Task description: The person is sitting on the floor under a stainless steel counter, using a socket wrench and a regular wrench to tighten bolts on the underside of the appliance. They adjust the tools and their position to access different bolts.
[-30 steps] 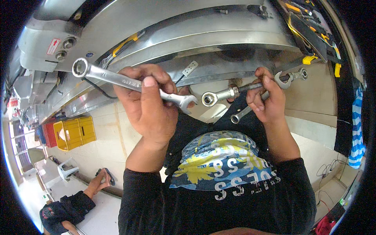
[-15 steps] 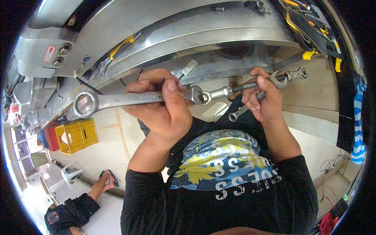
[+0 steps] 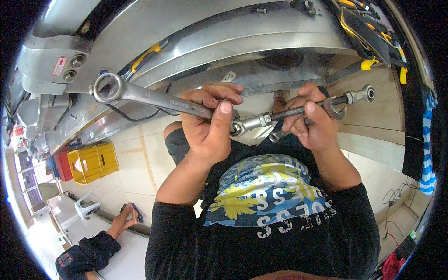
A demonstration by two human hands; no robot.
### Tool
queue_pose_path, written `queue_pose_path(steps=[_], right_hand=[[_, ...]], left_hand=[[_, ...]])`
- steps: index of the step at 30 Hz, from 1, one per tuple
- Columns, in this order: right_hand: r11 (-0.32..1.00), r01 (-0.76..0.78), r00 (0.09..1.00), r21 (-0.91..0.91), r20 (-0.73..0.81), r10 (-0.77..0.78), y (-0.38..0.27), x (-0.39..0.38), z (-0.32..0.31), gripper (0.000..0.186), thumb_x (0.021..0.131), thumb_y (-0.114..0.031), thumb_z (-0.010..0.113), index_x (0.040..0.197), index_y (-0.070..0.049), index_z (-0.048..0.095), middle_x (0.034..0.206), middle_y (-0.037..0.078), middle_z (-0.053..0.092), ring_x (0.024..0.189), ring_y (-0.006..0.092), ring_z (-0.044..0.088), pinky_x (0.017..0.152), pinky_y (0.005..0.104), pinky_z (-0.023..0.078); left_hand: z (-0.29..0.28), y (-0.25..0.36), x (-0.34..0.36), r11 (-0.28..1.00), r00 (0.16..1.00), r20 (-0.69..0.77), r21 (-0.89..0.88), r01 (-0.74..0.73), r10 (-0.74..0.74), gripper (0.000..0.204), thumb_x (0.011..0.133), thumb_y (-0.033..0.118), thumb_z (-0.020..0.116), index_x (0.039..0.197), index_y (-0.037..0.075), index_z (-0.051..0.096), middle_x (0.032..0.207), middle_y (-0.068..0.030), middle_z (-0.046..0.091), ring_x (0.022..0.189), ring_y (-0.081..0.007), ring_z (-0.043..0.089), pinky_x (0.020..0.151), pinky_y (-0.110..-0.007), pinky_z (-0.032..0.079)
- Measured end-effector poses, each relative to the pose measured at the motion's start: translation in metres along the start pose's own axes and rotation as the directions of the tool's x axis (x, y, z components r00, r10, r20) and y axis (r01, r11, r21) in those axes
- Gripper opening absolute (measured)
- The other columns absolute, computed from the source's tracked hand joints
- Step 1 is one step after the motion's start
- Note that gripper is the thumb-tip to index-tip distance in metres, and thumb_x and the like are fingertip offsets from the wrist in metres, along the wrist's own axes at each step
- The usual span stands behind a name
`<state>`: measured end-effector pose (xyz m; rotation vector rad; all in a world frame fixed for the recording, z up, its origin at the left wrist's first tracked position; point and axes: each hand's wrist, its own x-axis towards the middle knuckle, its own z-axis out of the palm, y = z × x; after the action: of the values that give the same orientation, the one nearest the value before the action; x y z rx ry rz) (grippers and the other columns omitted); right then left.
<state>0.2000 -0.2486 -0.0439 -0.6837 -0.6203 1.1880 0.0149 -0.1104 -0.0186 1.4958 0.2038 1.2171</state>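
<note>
My left hand (image 3: 205, 133) is closed round the shank of a large combination wrench (image 3: 151, 97). The wrench's ring end points up to the left; its other end is at the left eye of a threaded rod with rod-end joints (image 3: 287, 113), partly behind my fingers. Whether the jaw grips the eye, I cannot tell. Closed on the rod's right half is my right hand (image 3: 313, 122), which also holds a smaller combination wrench (image 3: 337, 108). That wrench's open jaw shows by the rod near the right joint, and its ring end sticks out below my fingers.
A metal bench edge (image 3: 261, 44) curves ahead, with yellow-handled pliers (image 3: 144, 57) on its left. Yellow-trimmed tools (image 3: 368, 42) lie at the far right. Yellow crates (image 3: 93, 163) stand on the floor at left, and another person's leg (image 3: 119, 224) shows lower left.
The large wrench has tilted, its ring end swinging up and its jaw end dropping. My left fingers have loosened and shifted along it. The rod's left end sits slightly lower; the smaller wrench has turned.
</note>
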Motion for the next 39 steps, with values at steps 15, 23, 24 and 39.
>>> queue_pose_path(steps=[15,23,24,39], right_hand=[[0.981,-0.189,0.971,0.037,-0.143,0.193,0.018,0.019,0.021,0.036,0.101,-0.034,0.054,0.128,-0.010,0.049,0.077,0.024,0.067,0.039,0.0088,0.035,0.045,0.0246,0.035],[0.959,-0.260,0.953,0.115,-0.129,0.274,0.030,0.022,0.028,0.036,0.103,-0.036,0.051,0.131,-0.013,0.049,0.079,0.023,0.066,0.041,0.0085,0.036,0.046,0.0230,0.034],[0.955,-0.269,0.951,0.128,-0.124,0.284,0.032,0.022,0.028,0.036,0.104,-0.037,0.051,0.131,-0.013,0.049,0.079,0.023,0.066,0.041,0.0085,0.036,0.046,0.0231,0.034],[0.735,-0.356,0.716,0.577,-0.338,0.611,0.084,0.002,-0.033,0.027,0.102,-0.036,0.056,0.115,-0.012,0.060,0.074,0.007,0.060,0.046,0.0093,0.037,0.045,0.0257,0.030]], left_hand=[[-0.010,-0.020,-0.013,0.981,0.989,-0.139,0.191,-0.017,0.044,0.046,0.103,0.055,0.045,0.108,0.010,0.042,0.090,-0.0149,0.056,0.080,-0.0269,0.058,0.066,-0.045,0.056],[-0.015,-0.022,-0.017,0.996,0.946,-0.324,0.081,0.047,-0.018,0.029,0.108,0.038,0.043,0.103,0.009,0.041,0.069,-0.0126,0.052,0.061,-0.0260,0.056,0.058,-0.041,0.054],[-0.017,-0.022,-0.016,0.992,0.945,-0.326,0.107,0.065,-0.027,0.030,0.108,0.038,0.043,0.103,0.008,0.040,0.071,-0.0121,0.053,0.062,-0.0235,0.057,0.059,-0.039,0.054],[0.000,-0.067,-0.021,0.751,0.917,-0.232,0.525,0.399,-0.325,0.027,0.105,0.025,0.054,0.098,0.000,0.050,0.065,-0.0108,0.061,0.057,-0.0217,0.068,0.051,-0.035,0.052]])
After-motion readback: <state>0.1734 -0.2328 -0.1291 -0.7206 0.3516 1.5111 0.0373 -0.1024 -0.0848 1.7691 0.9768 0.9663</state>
